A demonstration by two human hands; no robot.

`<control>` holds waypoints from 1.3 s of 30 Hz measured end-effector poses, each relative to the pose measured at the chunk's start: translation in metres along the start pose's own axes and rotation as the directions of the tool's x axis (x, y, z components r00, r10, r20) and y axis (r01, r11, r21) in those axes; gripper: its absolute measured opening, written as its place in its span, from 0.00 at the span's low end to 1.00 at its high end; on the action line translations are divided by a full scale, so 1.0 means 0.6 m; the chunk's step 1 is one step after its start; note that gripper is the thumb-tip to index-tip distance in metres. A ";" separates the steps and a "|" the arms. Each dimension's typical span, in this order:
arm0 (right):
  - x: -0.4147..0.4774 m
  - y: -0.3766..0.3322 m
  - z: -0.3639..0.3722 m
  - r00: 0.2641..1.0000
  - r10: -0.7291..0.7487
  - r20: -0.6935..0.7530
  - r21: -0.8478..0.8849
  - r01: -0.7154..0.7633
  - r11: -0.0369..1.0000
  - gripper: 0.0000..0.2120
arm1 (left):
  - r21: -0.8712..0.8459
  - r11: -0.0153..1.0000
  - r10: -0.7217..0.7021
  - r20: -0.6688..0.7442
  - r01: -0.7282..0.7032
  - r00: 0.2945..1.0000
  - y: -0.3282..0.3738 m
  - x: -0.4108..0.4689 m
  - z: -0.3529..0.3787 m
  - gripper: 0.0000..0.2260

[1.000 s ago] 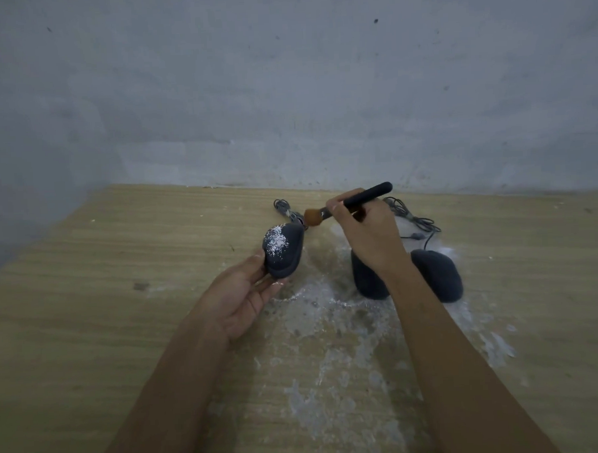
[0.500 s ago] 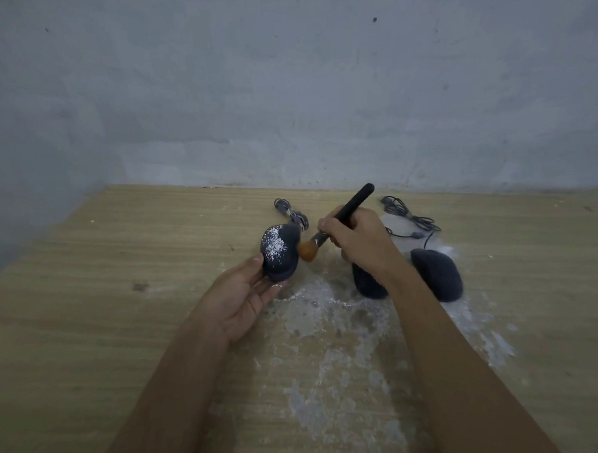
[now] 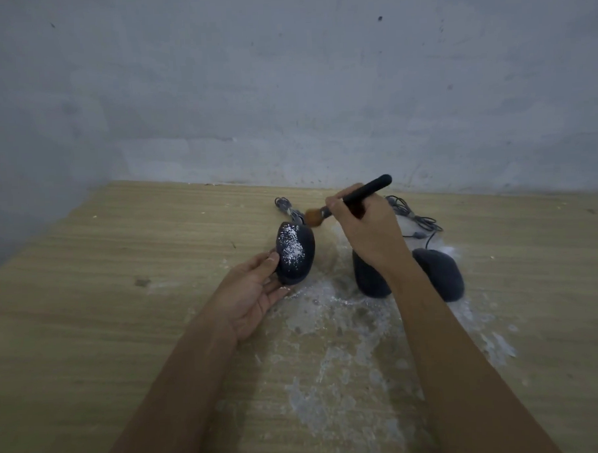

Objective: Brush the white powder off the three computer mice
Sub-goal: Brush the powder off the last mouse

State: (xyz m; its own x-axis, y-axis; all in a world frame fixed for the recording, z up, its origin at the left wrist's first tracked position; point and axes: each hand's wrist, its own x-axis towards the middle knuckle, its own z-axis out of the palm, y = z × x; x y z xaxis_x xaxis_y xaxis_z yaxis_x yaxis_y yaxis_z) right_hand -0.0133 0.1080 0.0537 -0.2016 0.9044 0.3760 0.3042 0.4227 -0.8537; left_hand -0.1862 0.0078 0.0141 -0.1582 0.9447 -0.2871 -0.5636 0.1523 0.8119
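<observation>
Brush (image 3: pixel 351 197) got lifted back off powdered mouse (image 3: pixel 301 264), pinched in right hand (image 3: pixel 366 230); mouse was gripped by left hand (image 3: pixel 256 290), white powder (image 3: pixel 291 248) still on top.

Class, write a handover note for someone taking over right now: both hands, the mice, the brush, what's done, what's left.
The left hand holds the powdered mouse tilted up, with white powder on its top.
The right hand grips the brush, bristles by that mouse's far end; contact unclear.
The middle mouse and right mouse sit on the table, no powder visible on them.
Left to do: brush the powdered mouse clean.
</observation>
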 end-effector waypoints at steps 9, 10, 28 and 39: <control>-0.009 -0.014 0.049 0.998 -0.015 -0.065 0.022 0.016 1.000 0.07 | 0.003 1.000 0.001 0.017 -0.001 1.000 0.000 -0.001 0.001 0.06; -0.009 -0.016 0.050 0.995 0.000 -0.102 0.074 0.007 0.997 0.06 | 0.003 1.000 -0.001 0.022 0.001 1.000 0.000 -0.002 0.001 0.07; -0.003 -0.001 0.040 0.995 0.058 -0.080 -0.010 -0.059 0.998 0.05 | 0.021 1.000 -0.020 0.053 0.019 0.998 -0.011 -0.004 0.005 0.07; -0.004 -0.003 0.044 0.996 0.066 -0.059 0.028 -0.064 0.998 0.06 | 0.032 0.999 -0.020 0.056 0.018 0.998 -0.012 -0.003 0.003 0.09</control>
State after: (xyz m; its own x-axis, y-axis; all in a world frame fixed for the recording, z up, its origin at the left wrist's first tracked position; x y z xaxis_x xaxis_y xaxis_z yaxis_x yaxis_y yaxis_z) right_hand -0.0377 0.1035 0.0451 -0.1259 0.9322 0.3394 0.2900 0.3618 -0.8860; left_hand -0.1804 0.0057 0.0095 -0.1013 0.9564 -0.2740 -0.5399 0.1785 0.8226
